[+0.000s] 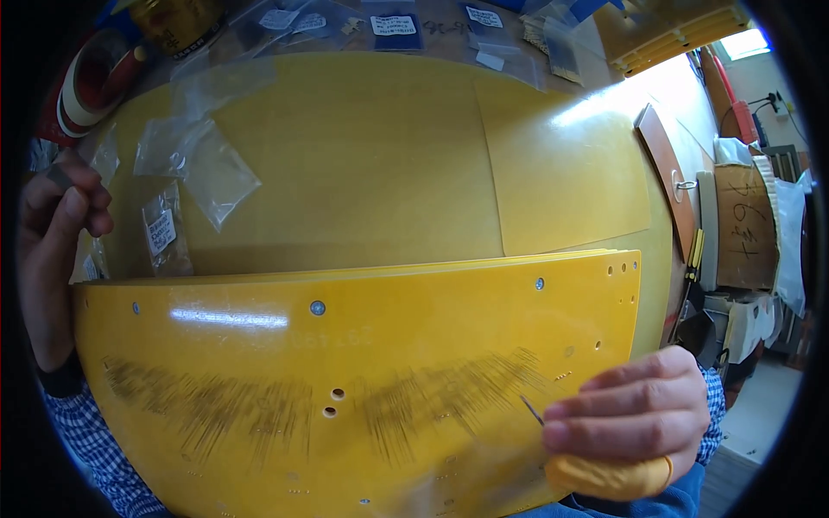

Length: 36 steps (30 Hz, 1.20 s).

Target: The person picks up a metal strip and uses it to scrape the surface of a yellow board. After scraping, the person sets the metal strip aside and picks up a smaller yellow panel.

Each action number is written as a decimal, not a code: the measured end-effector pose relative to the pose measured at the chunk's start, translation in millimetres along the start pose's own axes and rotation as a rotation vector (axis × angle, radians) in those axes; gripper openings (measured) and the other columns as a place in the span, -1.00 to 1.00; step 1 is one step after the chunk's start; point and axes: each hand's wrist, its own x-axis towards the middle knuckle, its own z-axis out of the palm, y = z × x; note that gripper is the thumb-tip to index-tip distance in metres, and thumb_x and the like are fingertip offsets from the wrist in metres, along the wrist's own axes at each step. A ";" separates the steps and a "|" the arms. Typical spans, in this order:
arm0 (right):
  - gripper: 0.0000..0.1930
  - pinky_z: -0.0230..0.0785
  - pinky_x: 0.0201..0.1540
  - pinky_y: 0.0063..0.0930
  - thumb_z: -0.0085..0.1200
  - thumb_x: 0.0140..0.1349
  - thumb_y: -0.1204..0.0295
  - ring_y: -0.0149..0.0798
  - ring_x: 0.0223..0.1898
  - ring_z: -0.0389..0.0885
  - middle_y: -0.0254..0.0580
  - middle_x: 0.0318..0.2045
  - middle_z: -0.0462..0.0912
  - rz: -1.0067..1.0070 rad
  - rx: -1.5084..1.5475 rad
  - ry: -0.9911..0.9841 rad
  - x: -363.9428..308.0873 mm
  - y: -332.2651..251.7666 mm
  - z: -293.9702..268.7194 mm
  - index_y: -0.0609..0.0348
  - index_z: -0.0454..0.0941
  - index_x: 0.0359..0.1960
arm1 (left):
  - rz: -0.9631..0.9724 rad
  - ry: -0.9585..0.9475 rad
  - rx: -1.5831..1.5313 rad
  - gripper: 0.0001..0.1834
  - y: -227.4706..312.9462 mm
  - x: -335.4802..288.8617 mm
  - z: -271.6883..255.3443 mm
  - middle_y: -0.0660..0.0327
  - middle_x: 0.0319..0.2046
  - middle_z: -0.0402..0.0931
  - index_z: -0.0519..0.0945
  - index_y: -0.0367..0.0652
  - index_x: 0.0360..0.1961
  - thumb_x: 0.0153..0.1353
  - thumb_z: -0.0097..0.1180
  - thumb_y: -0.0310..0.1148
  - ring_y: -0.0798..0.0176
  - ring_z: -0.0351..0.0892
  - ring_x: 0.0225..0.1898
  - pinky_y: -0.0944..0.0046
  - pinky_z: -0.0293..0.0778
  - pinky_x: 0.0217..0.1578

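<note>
A large glossy yellow plate (pixel 449 319) stands in front of me, with bolts along its top and two round holes near its middle. Two fans of thin dark needle-like lines (pixel 233 406) spread over its face. My right hand (pixel 643 414) is closed at the plate's lower right, its thumb covered by an orange finger cot (pixel 609 477). From its fingertips juts a thin dark needle-like piece (pixel 532 410), pointing up and left. My left hand (pixel 65 211) is raised past the plate's left edge, fingers curled in a pinch; a small dark bit shows between them, too unclear to name.
Clear plastic bags (pixel 199 164) and a labelled small bag (pixel 162 229) lie behind the plate on a yellowish sheet (pixel 363 155). Tape rolls (pixel 82 91) stand at the far left. More labelled bags (pixel 395 30) line the back. A cardboard box (pixel 744 224) stands at the right.
</note>
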 end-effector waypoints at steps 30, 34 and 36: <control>-0.91 0.34 -0.31 -0.73 0.10 0.02 0.50 -0.50 -0.35 0.60 -0.43 -0.33 0.63 -0.086 -0.062 0.011 -6.0 5.0 1.2 -0.04 0.59 -0.45 | -0.014 0.021 -0.040 -0.83 1.4 0.4 2.3 0.26 -0.41 0.42 0.50 -0.19 -0.26 0.25 -0.05 -0.33 0.44 0.42 -0.41 0.45 0.36 -0.30; -0.91 0.34 -0.31 -0.73 0.07 0.04 0.50 -0.50 -0.38 0.61 -0.41 -0.35 0.63 -0.120 -0.097 0.060 -9.0 7.5 6.6 -0.03 0.58 -0.45 | -0.034 0.009 0.012 -0.84 2.0 -0.9 -4.4 0.26 -0.41 0.42 0.50 -0.19 -0.27 0.25 -0.05 -0.34 0.44 0.42 -0.41 0.45 0.36 -0.30; -0.91 0.34 -0.30 -0.73 0.07 0.04 0.51 -0.49 -0.39 0.61 -0.41 -0.35 0.63 -0.119 -0.106 0.053 -8.3 7.0 6.3 -0.03 0.58 -0.46 | -0.011 0.006 -0.010 -0.84 2.0 0.5 1.0 0.26 -0.41 0.43 0.50 -0.18 -0.26 0.25 -0.06 -0.33 0.44 0.43 -0.41 0.45 0.38 -0.30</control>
